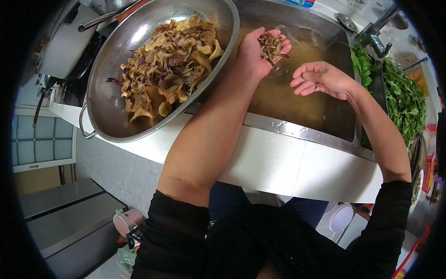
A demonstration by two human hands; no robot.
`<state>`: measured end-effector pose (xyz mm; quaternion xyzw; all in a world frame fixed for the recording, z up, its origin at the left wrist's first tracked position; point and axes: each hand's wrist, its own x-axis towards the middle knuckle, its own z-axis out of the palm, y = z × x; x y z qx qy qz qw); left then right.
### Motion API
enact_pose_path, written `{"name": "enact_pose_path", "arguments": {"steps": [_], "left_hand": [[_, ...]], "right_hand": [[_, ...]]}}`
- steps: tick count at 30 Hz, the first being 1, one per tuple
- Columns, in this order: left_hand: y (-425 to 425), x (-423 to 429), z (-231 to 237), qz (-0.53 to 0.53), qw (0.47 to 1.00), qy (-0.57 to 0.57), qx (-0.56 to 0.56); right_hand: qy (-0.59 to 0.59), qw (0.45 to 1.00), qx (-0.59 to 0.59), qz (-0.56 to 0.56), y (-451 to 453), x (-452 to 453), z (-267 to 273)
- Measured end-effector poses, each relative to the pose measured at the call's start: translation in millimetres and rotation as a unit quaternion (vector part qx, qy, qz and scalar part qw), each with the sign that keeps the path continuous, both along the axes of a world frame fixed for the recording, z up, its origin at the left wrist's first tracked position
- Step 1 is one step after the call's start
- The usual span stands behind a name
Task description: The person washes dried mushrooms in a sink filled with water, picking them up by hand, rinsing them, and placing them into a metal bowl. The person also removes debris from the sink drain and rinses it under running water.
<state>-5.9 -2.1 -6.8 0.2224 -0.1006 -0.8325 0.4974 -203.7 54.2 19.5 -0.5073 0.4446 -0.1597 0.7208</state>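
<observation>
Palm up over the sink, my left hand (253, 52) cups a small heap of wet mushroom pieces (270, 48). To its right my right hand (320, 78) hovers above the cloudy brown water (278, 94), fingers bent and apart, with a dark speck stuck to them. The water stands in a stainless steel sink basin (289, 127). Left of my forearm, a large oval steel bowl (108, 94) with a loop handle rests tilted at the basin's edge. A pile of mixed yellow and brown mushrooms (170, 62) lies in it.
A faucet (374, 40) rises at the back right. Leafy greens (406, 104) fill the right side. A white countertop (268, 157) runs along the front. At far left stand a large pot (68, 45) and a stove (78, 76). A pink bin (128, 221) sits on the floor.
</observation>
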Motion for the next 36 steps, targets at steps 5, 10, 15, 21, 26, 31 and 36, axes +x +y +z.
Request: {"name": "enact_pose_path", "arguments": {"steps": [5, 10, 15, 21, 26, 31, 36], "left_hand": [[0, 0, 1, 0.003, 1.000, 0.001, 0.000], [2, -1, 2, -0.001, 1.000, 0.005, -0.007], [1, 1, 2, -0.005, 1.000, 0.002, 0.003], [1, 0, 2, 0.000, 1.000, 0.002, -0.002], [2, 0, 3, 0.001, 1.000, 0.003, 0.001], [2, 0, 3, 0.007, 1.000, -0.006, -0.002], [0, 0, 0, 0.003, 1.000, 0.008, 0.007]], "right_hand": [[0.227, 0.963, -0.142, 0.026, -19, -12, -6], [0.557, 0.741, -0.361, 0.098, -63, -38, -44], [0.587, 0.712, -0.295, 0.249, -71, -32, -105], [0.587, 0.669, -0.251, 0.381, -35, 3, -109], [0.513, 0.688, -0.299, 0.417, 5, 37, -110], [0.422, 0.778, -0.200, 0.420, 24, 37, -108], [0.331, 0.870, -0.138, 0.339, 36, 31, -99]]}}
